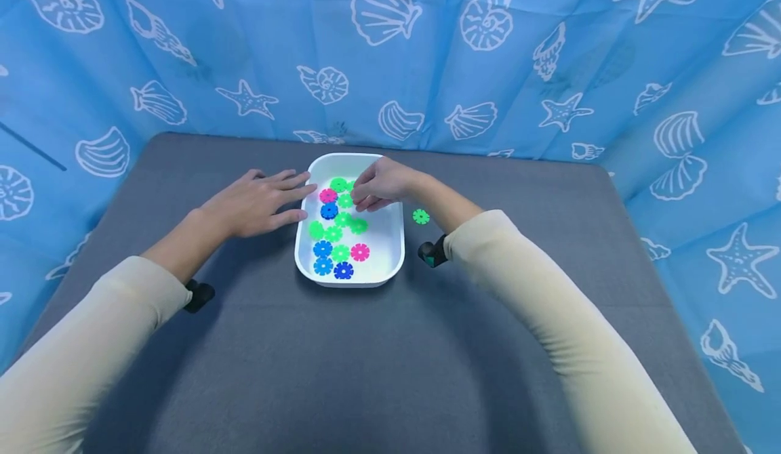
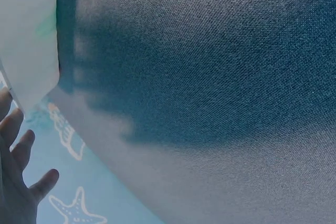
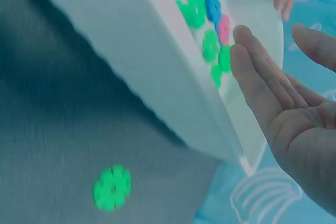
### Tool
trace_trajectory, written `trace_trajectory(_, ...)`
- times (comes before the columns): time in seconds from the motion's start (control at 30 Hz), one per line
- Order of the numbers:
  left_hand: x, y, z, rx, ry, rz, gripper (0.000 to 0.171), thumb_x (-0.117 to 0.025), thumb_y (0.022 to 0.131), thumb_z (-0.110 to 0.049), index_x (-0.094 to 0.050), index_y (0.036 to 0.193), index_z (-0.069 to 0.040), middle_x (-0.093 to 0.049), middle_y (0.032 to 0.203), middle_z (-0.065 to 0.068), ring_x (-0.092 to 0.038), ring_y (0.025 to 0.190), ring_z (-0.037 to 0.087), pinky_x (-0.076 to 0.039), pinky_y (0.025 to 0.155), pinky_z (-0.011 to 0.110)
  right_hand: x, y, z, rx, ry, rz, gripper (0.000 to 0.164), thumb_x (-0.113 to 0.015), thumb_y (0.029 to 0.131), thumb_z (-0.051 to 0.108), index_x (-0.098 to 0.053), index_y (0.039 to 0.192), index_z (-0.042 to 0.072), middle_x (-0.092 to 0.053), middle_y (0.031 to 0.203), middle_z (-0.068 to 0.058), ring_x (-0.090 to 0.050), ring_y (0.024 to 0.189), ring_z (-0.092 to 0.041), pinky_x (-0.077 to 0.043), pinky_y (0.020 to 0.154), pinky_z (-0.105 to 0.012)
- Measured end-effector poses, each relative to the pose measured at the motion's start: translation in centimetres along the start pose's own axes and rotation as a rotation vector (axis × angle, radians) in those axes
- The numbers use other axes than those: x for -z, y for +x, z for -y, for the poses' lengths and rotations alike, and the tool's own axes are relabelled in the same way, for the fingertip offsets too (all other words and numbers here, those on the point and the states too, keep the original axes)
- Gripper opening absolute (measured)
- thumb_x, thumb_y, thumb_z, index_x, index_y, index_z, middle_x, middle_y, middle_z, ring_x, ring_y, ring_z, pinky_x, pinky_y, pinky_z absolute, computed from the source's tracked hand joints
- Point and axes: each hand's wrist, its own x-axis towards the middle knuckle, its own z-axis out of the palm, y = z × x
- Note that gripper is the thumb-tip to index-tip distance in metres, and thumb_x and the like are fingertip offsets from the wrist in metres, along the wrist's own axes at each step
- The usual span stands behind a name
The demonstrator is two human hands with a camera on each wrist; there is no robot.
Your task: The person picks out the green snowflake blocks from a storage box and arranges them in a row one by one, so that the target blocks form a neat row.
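Right hand [image 1: 386, 181] — over white tray [image 1: 386, 237] | green discs [image 1: 344, 200] — just beside hand

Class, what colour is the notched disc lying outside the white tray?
The disc is bright green, seen best in the right wrist view.

Notched green, blue and pink discs [image 1: 333, 234] lie in a white tray [image 1: 383, 251], one green disc [image 1: 421, 217] beside it

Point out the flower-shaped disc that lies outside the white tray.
It's the green disc on the grey table, beside the tray near the right forearm; the other visible discs lie inside the tray.
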Motion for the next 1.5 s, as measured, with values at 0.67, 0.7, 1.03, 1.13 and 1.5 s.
trace_trajectory(0.67, -0.3, 0.1, 0.1, -0.004, -0.024, 0.005, 0.065, -0.042, 0.103, -0.053, -0.029, 0.158, -0.021, -0.020, 0.165, 0.007, -0.019, 0.150, 0.035, -0.024, 0.111, 0.067, -4.5, 3.0, 0.8, -0.113, -0.045, 0.244, 0.030, -0.061, 0.100, 0.010, -0.063, 0.126, -0.005, -0.070, 0.117, -0.019, -0.068, 0.111, -0.028, -0.052, 0.096, -0.038)
trace_trajectory(0.7, -0.4, 0.1, 0.1, -0.004, -0.024, 0.008, 0.065, -0.042, 0.103, -0.053, -0.028, 0.158, -0.021, -0.020, 0.165, 0.007, -0.019, 0.150, 0.035, -0.024, 0.111, 0.067, -4.6, 3.1, 0.8, -0.117, -0.044, 0.247, 0.030, -0.060, 0.100, 0.010, -0.063, 0.126, -0.005, -0.070, 0.117, -0.019, -0.068, 0.111, -0.028, -0.052, 0.096, -0.038)
trace_trajectory(1.03, -0.3, 0.1, 0.0, 0.000, -0.022, 0.010, 0.066, -0.042, 0.103, -0.053, -0.028, 0.159, -0.020, -0.020, 0.165, 0.008, -0.021, 0.150, 0.035, -0.025, 0.111, 0.067, -5.4, 3.8, 0.8, -0.129, 0.004, 0.277, 0.040, -0.061, 0.099, 0.009, -0.054, 0.137, -0.003, -0.071, 0.114, -0.018, -0.070, 0.105, -0.026, -0.054, 0.093, -0.035)
trace_trajectory(1.13, -0.3, 0.1, 0.0, -0.001, -0.020, 0.012, 0.066, -0.041, 0.103, -0.054, -0.027, 0.159, -0.020, -0.019, 0.165, 0.008, -0.020, 0.150, 0.035, -0.025, 0.110, 0.067, -5.6, 3.9, 1.0, -0.137, 0.014, 0.276, 0.035, -0.061, 0.100, 0.009, -0.057, 0.133, -0.003, -0.072, 0.112, -0.017, -0.071, 0.104, -0.025, -0.054, 0.093, -0.035)
trace_trajectory(1.5, -0.4, 0.2, 0.0, -0.004, -0.018, 0.015, 0.066, -0.039, 0.104, -0.054, -0.027, 0.159, -0.020, -0.019, 0.165, 0.008, -0.019, 0.151, 0.034, -0.023, 0.111, 0.067, -5.8, 4.1, 0.8, -0.116, 0.046, 0.264, 0.022, -0.062, 0.100, 0.016, -0.068, 0.109, -0.003, -0.071, 0.111, -0.021, -0.071, 0.102, -0.029, -0.055, 0.091, -0.036)
